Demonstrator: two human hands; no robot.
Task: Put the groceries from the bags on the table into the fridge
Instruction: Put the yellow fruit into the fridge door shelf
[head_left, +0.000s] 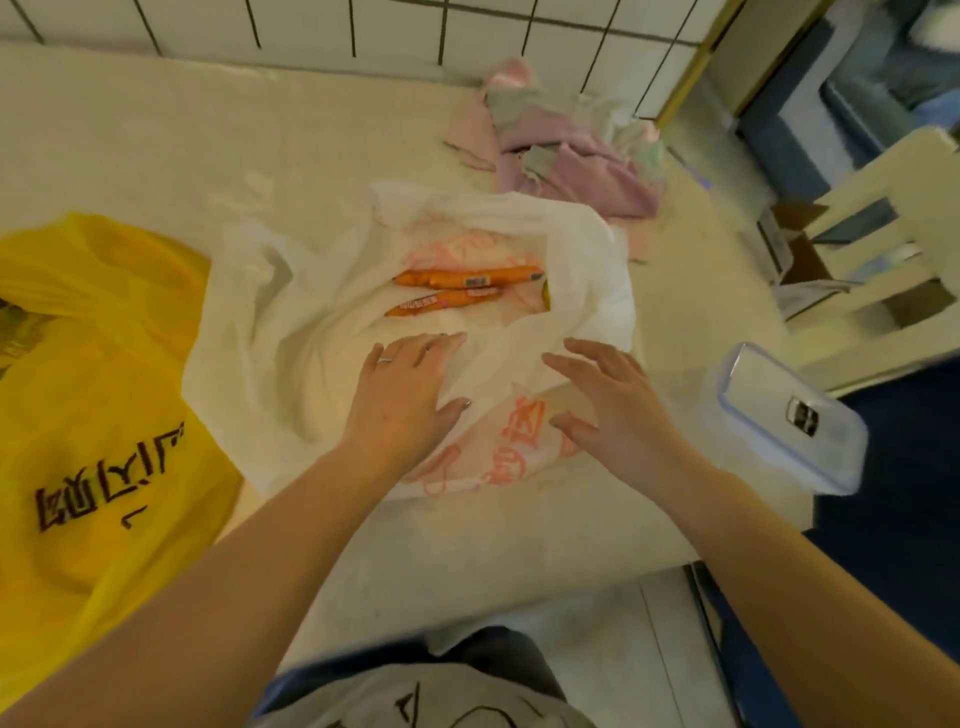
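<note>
Left hand: the left hand (402, 387) lies palm down with fingers straight and close together, thumb spread to the side, resting flat on the near rim of the white bag (332, 312); it grips nothing. A ring shows on one finger.
Right hand: the right hand (605, 405) is spread wide, fingers apart and only slightly bent, over the printed near flap of the same bag; whether it touches the plastic cannot be told, and it holds nothing.
White bag: thin, crumpled plastic with orange print, its mouth gaping open just beyond both hands, on the table (156, 130).
Sausages: two orange wrapped sausages (457, 288) lie side by side inside the bag, just past the left hand's fingertips, untouched.
Yellow bag: the yellow bag (98, 374) with dark lettering sits left of the left hand, against the white bag.
Container: a clear lidded container (784, 415) rests at the table edge, right of the right hand.
Cloths: pink cloths (566, 150) are heaped well beyond the hands, near the tiled wall.
</note>
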